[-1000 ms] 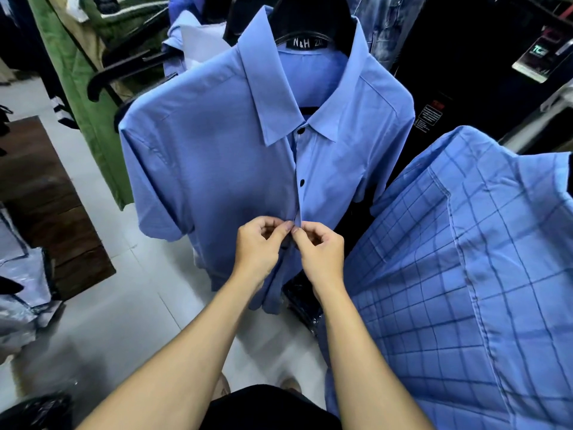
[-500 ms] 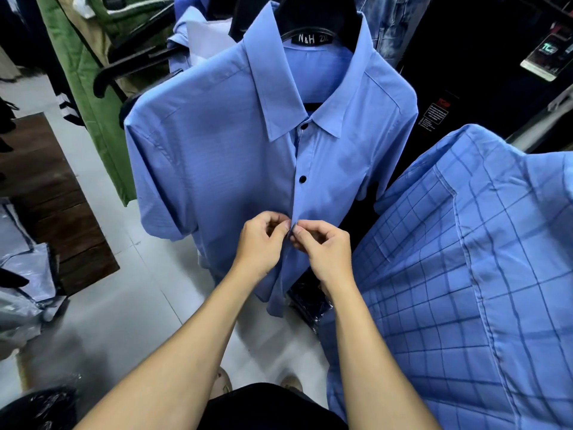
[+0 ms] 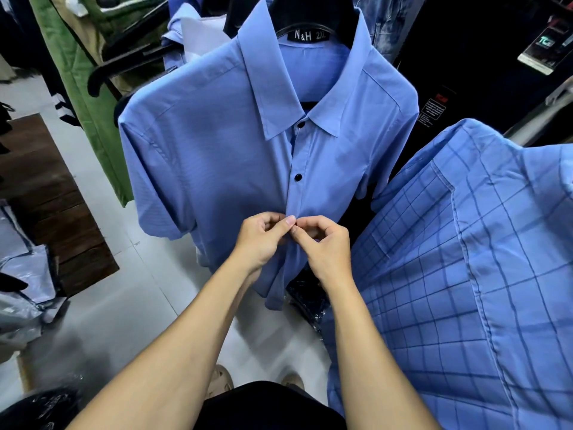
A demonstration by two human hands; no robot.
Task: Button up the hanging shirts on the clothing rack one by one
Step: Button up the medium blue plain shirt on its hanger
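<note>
I cannot see the third button: my left hand (image 3: pixel 262 240) and right hand (image 3: pixel 322 246) cover it at frame centre, fingers curled, pinching the placket edges of the plain blue shirt (image 3: pixel 217 156). The shirt hangs upright, collar at top, its hem partly hidden behind my forearms.

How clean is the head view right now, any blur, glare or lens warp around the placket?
Head view: sharp at the plain blue shirt placket, where both the left hand and right hand pinch; both dark buttons read crisply. Wide-angle warp bulges the checked shirt at right. Soft glare on the floor tiles; upper right background very dark.
</note>
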